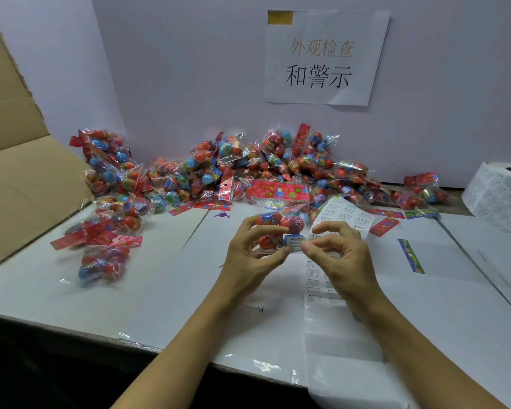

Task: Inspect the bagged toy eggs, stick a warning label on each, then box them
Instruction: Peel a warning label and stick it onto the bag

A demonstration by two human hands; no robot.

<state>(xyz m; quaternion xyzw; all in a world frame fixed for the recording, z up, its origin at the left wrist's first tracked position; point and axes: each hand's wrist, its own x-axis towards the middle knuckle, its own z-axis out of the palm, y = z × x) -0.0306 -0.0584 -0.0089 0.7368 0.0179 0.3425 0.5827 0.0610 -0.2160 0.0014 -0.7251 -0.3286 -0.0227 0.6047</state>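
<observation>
Gripping a bagged egg pack [281,228], left-hand fingers [266,228] curl; right fingers [322,246] pinch its half-hidden warning label [295,242].

A white paper sign [326,57] with printed Chinese characters hangs on the pale back wall [174,60], a strip of yellow tape [280,17] at its top left corner. A small purple dinosaur figure [222,214] lies on the white worktop [130,290], toward its back edge.
</observation>
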